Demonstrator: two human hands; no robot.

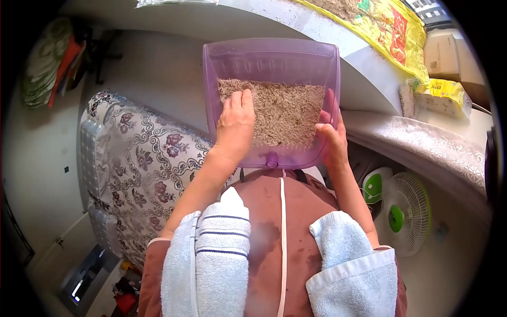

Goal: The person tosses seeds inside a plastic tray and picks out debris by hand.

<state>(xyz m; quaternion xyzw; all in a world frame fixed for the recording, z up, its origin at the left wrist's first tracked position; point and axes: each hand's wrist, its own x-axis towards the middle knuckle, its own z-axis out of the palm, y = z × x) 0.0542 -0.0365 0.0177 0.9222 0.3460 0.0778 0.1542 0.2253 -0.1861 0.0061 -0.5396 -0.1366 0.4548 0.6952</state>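
A translucent purple plastic bin (271,48) is held in front of my chest, its open side facing me. Tan, grainy loose material (288,108) covers its bottom, with a few darker specks in it. My right hand (334,140) grips the bin's right wall, thumb inside and fingers seen through the plastic outside. Over the left part of the grains, my left hand (236,121) reaches in with fingers bent and pressed together at the surface. Its fingertips are partly hidden, so anything pinched there does not show.
Beyond the bin, a ledge (364,50) carries a yellow plastic bag (393,39) with similar grains, a yellow tissue pack (443,95) and a cardboard box (442,57). A white-and-green fan (406,214) stands low at right. A flower-patterned bed (142,153) lies left.
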